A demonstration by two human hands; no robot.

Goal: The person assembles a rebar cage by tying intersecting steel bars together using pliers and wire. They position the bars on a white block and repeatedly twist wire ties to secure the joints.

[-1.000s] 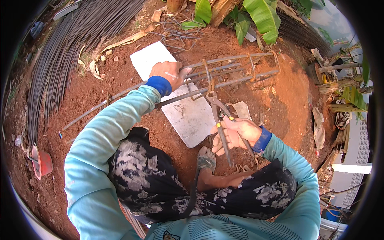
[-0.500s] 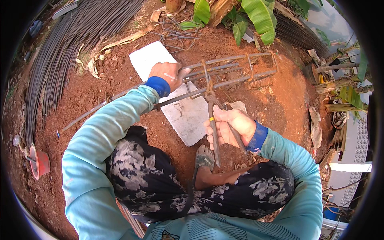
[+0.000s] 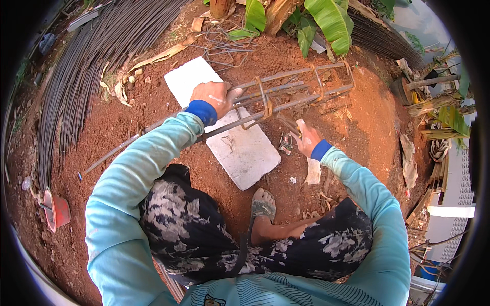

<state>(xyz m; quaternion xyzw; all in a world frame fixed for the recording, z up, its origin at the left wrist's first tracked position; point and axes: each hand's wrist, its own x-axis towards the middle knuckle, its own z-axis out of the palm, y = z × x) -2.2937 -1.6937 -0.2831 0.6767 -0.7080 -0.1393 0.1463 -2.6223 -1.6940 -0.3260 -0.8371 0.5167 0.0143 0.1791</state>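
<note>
— at the near end of the rebar cage, what's each hand doing?
— left hand is wrapped around the upper bars, steadying them. right hand is closed on a tool, pincers perhaps, hard to tell, its tip by the lower bar.
— how far along?
— several stirrups already ring the bars over the white slab; i'd judge ties remain on the long bars trailing left across the red soil.
</note>
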